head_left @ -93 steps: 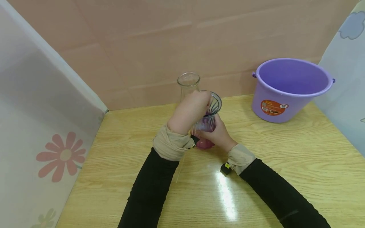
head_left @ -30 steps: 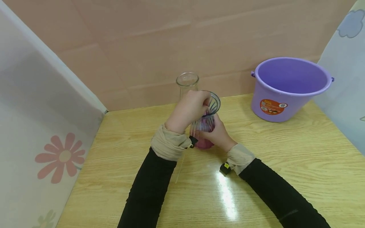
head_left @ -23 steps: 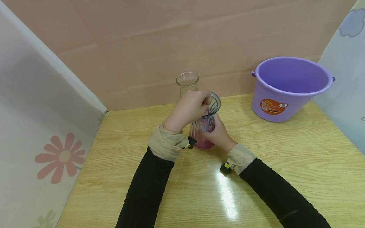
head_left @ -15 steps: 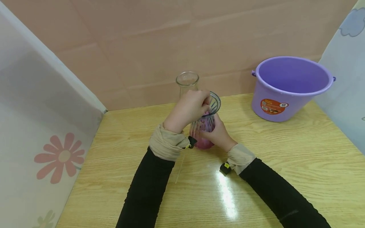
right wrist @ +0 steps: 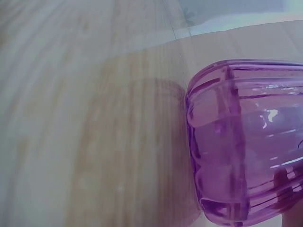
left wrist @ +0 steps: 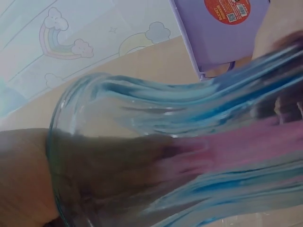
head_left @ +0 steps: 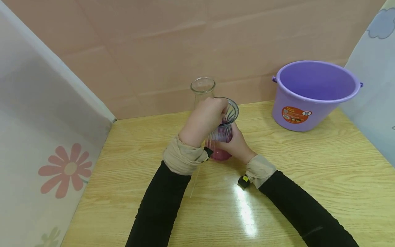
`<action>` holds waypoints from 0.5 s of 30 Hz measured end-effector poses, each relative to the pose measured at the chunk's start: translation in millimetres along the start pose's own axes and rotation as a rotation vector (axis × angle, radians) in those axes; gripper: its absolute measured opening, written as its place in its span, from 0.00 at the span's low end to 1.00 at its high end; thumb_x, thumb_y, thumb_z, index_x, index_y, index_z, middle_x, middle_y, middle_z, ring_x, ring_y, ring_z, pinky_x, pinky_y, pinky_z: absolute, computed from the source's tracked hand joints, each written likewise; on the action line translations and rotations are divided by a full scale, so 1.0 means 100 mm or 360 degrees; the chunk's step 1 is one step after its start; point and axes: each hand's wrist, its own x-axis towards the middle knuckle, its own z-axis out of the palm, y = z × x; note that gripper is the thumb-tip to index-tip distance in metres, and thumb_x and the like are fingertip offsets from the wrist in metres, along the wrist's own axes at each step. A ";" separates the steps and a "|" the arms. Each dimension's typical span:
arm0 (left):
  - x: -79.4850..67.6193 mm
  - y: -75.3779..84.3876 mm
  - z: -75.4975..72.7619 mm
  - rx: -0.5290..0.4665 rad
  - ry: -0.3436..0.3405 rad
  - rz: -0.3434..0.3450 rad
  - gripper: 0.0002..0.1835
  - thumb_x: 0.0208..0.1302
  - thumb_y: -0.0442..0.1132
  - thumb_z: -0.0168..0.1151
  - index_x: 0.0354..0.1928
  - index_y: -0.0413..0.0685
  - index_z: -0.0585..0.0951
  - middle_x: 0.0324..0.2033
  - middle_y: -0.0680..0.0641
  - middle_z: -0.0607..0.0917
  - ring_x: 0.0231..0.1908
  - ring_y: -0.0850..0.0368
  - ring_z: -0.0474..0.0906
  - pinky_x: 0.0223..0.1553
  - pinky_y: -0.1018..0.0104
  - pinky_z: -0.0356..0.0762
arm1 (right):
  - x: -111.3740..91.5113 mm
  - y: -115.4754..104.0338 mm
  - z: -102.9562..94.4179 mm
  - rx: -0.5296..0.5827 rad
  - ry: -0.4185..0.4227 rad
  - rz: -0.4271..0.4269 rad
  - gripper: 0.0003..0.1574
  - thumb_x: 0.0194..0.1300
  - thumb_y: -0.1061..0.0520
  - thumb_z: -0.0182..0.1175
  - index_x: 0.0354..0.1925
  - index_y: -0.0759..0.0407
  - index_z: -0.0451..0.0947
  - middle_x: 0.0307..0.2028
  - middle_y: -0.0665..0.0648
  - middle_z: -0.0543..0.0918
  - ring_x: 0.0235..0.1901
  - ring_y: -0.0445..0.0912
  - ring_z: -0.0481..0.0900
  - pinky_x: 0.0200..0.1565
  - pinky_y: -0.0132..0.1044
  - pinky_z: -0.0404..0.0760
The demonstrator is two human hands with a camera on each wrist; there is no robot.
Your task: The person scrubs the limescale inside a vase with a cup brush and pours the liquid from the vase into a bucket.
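Observation:
A ribbed glass vase (head_left: 223, 134), clear with blue streaks at the top and purple toward its base, stands on the wooden table. My right hand (head_left: 237, 145) grips its body from the right, thumb across the front. From above, my left hand (head_left: 203, 118) reaches into the mouth of the vase, its fingers inside the rim. Through the glass in the left wrist view, a long pink thing (left wrist: 236, 146) runs down from those fingertips; I cannot tell its kind. The vase's purple base (right wrist: 220, 146) fills the right side of the right wrist view.
Behind my left hand stands a second, clear glass vase (head_left: 202, 85), mostly hidden below its rim. A purple bucket (head_left: 290, 99) with an orange label sits at the back right. A thin pale strand (head_left: 194, 185) lies on the table (head_left: 129, 178) below my left wrist.
My left hand came up a little at the vase's mouth and has now pushed back down inside it, with pink showing more strongly at the base. My right hand keeps its grip.

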 end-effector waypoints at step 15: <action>0.02 -0.05 -0.01 0.0017 -0.0088 0.0081 0.03 0.71 0.34 0.64 0.38 0.42 0.80 0.34 0.48 0.83 0.36 0.56 0.78 0.41 0.64 0.79 | -0.01 -0.05 0.00 0.0002 -0.0035 0.0003 0.54 0.56 0.65 0.72 0.74 0.59 0.54 0.63 0.64 0.72 0.59 0.54 0.73 0.62 0.50 0.73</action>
